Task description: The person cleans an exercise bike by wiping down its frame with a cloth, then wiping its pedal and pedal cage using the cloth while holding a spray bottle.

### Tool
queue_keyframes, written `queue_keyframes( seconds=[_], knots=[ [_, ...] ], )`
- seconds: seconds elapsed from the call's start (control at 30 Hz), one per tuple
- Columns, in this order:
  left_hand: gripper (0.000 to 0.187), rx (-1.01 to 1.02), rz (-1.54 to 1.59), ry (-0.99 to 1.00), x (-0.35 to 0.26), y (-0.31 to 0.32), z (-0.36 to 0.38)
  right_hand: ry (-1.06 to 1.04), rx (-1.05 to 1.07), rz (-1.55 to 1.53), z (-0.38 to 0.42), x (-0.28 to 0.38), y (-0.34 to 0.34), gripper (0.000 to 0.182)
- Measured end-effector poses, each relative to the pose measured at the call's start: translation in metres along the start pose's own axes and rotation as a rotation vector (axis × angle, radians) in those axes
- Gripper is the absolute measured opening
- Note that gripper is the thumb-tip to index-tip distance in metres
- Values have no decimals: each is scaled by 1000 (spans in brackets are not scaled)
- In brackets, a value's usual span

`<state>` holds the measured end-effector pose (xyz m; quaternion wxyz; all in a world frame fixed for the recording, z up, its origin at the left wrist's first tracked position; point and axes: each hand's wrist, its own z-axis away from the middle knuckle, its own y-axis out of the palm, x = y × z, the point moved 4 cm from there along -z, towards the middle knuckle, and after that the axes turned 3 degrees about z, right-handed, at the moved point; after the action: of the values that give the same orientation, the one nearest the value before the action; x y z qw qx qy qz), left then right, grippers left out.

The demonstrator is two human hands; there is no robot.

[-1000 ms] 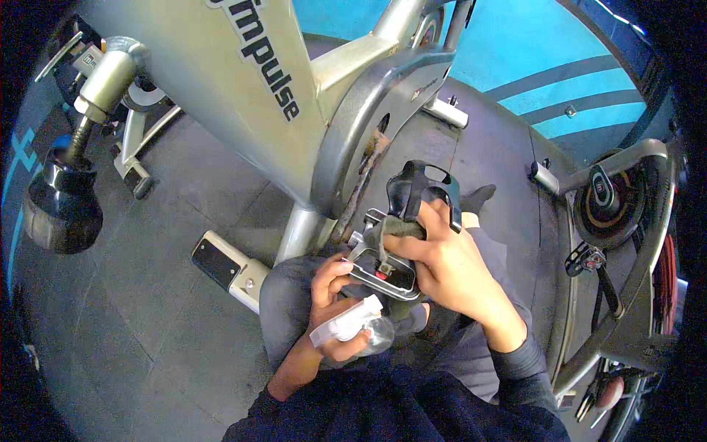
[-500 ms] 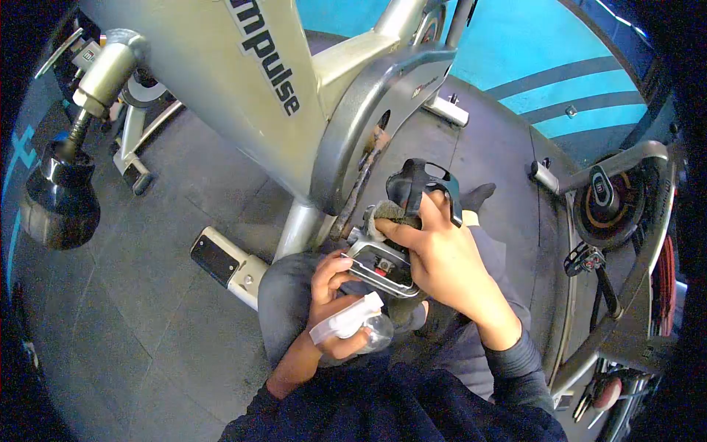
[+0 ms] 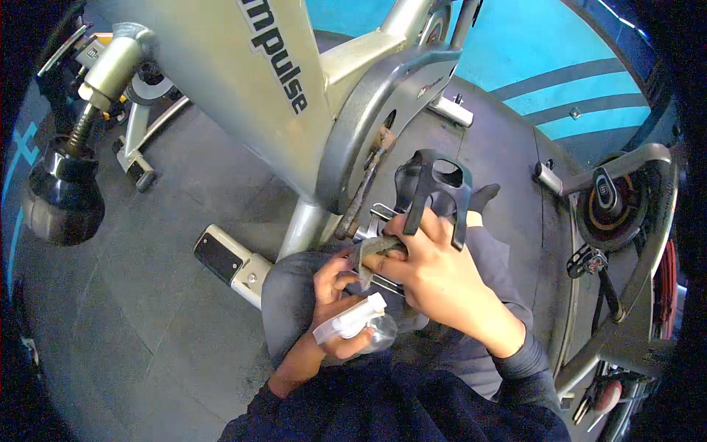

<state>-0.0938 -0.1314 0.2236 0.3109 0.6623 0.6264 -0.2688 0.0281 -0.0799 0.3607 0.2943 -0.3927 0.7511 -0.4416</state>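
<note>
My right hand [image 3: 449, 272] is closed on a grey cloth [image 3: 374, 254] and presses it against the bike pedal [image 3: 387, 286], covering much of the pedal's frame. The black toe cage [image 3: 434, 188] of the pedal rises just beyond my knuckles. In my left hand [image 3: 333, 295] is a clear spray bottle [image 3: 381, 333] with a white spray head [image 3: 353, 315], its fingers wrapped round it. The fingertips of that hand also touch the pedal's left edge. A rusty crank arm [image 3: 367, 180] leads down to the pedal.
The exercise bike's pale frame [image 3: 243, 103] and grey chain guard [image 3: 353, 118] stand close in front. Its foot [image 3: 232, 265] rests on the dark floor at left. A black knob [image 3: 65, 195] hangs at far left. Another bike [image 3: 611, 199] is at right.
My right hand and the cloth have moved down and toward the left, from beside the toe cage onto the pedal's open frame. My left hand keeps the bottle in nearly the same place.
</note>
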Motion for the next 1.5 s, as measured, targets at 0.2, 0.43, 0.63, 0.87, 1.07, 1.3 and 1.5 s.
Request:
queue_keyframes(
  seconds=[0.2, 0.43, 0.63, 0.87, 1.07, 1.3, 1.5],
  knots=[
    [34, 28, 2, 54, -1, 0, 0, -2, 37, 27, 5, -3, -3, 25],
    [35, 41, 7, 12, 1, 0, 1, -31, -3, 83, -5, 3, -3, 25],
    [33, 24, 111, -113, 7, 2, 4, 28, 40, 50, 6, 1, -1, 25],
    [31, 5, 54, 13, 2, 4, 0, 181, 112, 98, 33, 1, -18, 24],
    [31, 24, -9, 36, 0, 3, 1, 180, 40, 91, 17, -2, -6, 25],
    [28, -9, 73, -38, 4, 2, 1, 143, 6, 18, 17, -7, -11, 27],
    [27, 10, -20, 62, -1, 1, 1, 197, 78, 68, 38, -9, -25, 25]
  ],
)
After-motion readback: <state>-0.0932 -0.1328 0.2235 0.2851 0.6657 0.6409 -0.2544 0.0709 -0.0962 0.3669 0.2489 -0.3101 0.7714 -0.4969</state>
